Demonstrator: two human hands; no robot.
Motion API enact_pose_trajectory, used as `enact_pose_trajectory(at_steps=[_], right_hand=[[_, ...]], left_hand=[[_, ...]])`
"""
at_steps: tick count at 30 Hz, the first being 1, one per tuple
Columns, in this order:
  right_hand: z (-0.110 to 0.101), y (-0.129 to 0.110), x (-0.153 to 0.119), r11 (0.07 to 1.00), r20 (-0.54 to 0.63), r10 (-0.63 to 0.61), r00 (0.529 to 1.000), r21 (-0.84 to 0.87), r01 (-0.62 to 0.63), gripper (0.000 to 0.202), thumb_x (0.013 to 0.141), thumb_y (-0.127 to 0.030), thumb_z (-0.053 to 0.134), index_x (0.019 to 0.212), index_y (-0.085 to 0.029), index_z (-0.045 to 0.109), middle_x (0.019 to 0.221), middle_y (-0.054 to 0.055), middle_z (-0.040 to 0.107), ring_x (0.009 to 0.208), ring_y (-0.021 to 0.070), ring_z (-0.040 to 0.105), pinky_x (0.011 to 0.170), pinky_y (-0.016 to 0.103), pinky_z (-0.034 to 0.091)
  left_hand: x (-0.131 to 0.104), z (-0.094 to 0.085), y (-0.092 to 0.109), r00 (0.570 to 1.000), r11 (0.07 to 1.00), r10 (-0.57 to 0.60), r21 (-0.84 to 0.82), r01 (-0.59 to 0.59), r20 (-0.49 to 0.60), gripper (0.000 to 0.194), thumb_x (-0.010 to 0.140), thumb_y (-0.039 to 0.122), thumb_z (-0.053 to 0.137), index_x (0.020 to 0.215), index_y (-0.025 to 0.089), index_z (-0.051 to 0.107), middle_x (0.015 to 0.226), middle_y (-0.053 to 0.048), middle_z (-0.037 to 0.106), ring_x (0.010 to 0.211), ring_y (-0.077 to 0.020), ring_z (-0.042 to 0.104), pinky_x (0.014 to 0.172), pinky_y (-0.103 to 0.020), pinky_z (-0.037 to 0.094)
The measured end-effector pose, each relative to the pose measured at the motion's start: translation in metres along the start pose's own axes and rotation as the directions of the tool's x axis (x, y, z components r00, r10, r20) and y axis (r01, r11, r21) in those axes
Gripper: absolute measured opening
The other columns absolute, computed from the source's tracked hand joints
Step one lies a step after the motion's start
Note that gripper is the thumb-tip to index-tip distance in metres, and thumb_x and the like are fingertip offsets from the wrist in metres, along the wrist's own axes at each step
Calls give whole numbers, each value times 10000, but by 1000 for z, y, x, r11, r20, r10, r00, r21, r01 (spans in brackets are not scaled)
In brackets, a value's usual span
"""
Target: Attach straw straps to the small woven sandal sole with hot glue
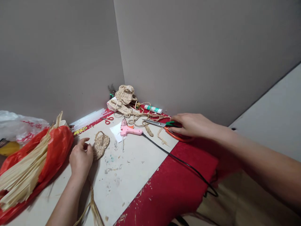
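Observation:
My right hand (188, 125) is closed on the green and orange handles of a pair of scissors (155, 123), whose blades point left over the table. At the left, my left hand (82, 157) has its fingers curled at the edge of a small woven straw piece (101, 146) with a loop at its top. The fingertips on that piece are partly hidden. Loose straw strands (94, 205) trail below this hand. Between the hands lies a pink glue gun (131, 130) on its side, a clear glue stick beneath its nozzle.
Braided straw cord and woven pieces (125, 94) are heaped in the corner. Nearby lie small red scissors (108, 120), clear glue sticks (89, 120) and a white-green tube (153, 109). A red bag (64, 142) of straw husks stands left. The gun's black cable (183, 162) crosses the red cloth (164, 191).

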State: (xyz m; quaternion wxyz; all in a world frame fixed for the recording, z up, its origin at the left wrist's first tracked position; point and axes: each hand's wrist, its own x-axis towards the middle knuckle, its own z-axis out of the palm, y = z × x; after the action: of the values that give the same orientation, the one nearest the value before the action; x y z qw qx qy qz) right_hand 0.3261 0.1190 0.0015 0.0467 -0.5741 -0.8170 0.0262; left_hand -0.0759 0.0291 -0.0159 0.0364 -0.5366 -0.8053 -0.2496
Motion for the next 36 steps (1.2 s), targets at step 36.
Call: enact_pose_trajectory(at_steps=[36], right_hand=[[36, -222, 66, -145, 227, -294, 928, 949, -278, 185, 759, -72, 661, 719, -150, 499, 613, -13, 668, 438, 54, 563, 366, 126, 405]], left_hand=[[-13, 6, 19, 946, 662, -113, -686, 300, 305, 293, 665, 402, 666, 831, 218, 510, 588, 15, 613, 503, -191, 581, 497, -281, 399]])
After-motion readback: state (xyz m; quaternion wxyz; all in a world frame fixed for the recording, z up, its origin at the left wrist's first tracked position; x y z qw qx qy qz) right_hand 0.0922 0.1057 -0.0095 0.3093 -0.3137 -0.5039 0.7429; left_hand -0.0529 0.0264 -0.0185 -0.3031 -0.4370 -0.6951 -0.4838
